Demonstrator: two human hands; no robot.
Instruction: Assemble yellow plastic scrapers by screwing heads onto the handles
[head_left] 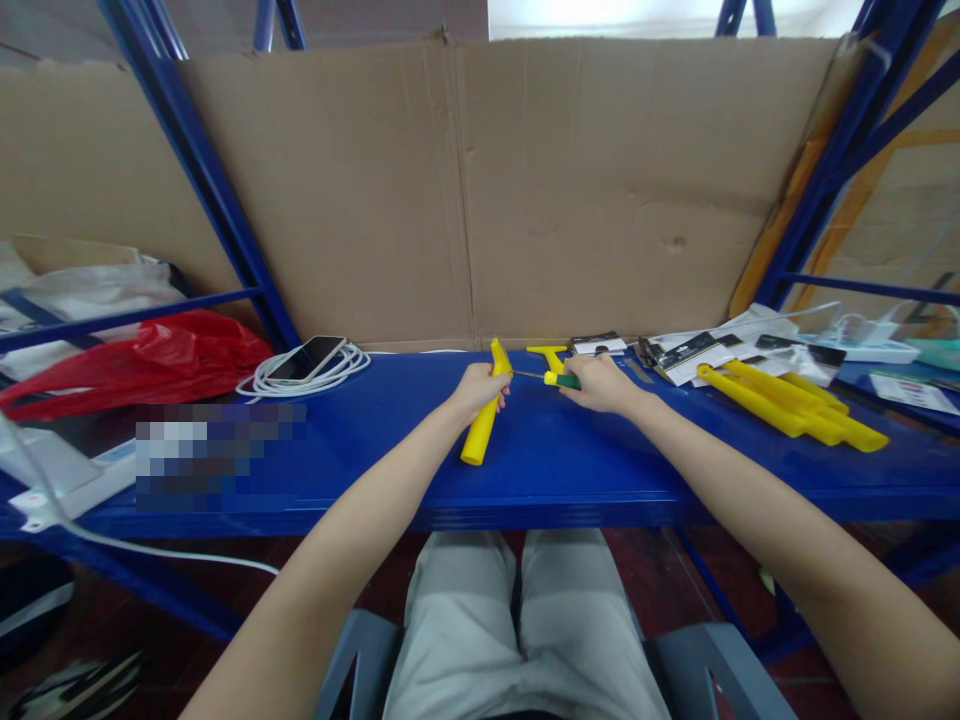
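Cardboard panels (337, 200) stand behind a blue tabletop (360, 460), flanked by blue metal posts (196, 170). Near its middle, the left hand (481, 390) has its grip curled around the upper part of a yellow tube-like piece (478, 438), fingers wrapped and thumb pressed near the top. That piece slants, its top end toward the cardboard and its wide lower end toward the person and slightly left; whether the lower end touches the surface is unclear.

Just to the right, the right hand (600, 383) closes its grip on the green end of a screwdriver (552, 379), back of the hand up, fingers bent. Its thin shaft points left, the tip reaching the yellow piece beside the left thumb; I cannot make out whether they touch. Both forearms stretch forward from the lower corners and converge, the left slanting rightward, the right slanting leftward, over grey-trousered legs (465, 620).

Behind the right hand lies a yellow T-shaped piece (549, 351). More yellow pieces (795, 405) lie to the right, beside flat packets (690, 358). On the left, a phone (309, 357) rests on a coiled white cable (341, 372), near a red bag (202, 350).
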